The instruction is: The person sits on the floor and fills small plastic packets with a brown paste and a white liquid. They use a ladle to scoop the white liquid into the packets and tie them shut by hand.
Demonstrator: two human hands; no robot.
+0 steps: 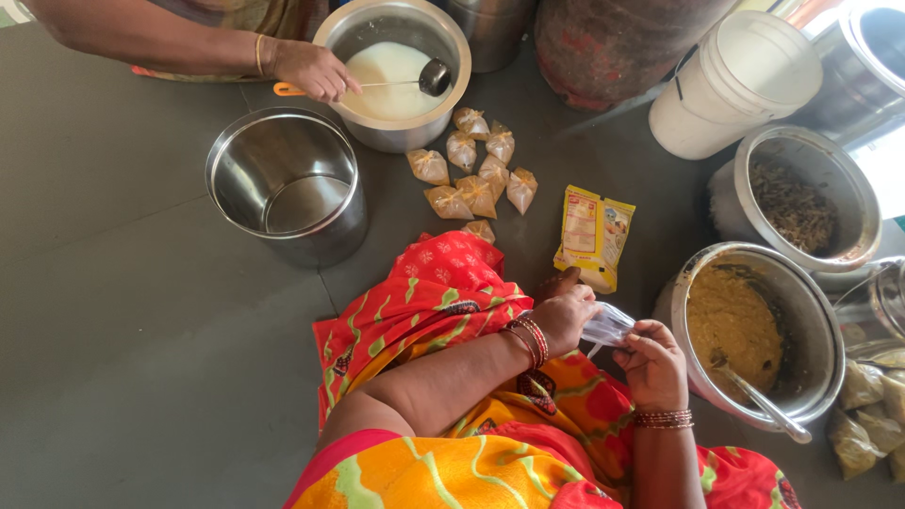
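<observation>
Fingers (630, 337) of both hands pinch a clear plastic pouch (606, 326) between them, just left of the yellow-mash pot (749, 325).

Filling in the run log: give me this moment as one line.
left hand: holds clear plastic bag | right hand: pinches same bag | nearby: pot of yellow mash, filled pouches

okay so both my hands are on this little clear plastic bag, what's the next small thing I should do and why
Probably spread the clear bag open with both hands, left hand and right hand. It looks empty and limp, pinched between them, while the pot of yellow mash with its ladle sits just beside your right hand, and tied filled bags already lie ahead.
</observation>
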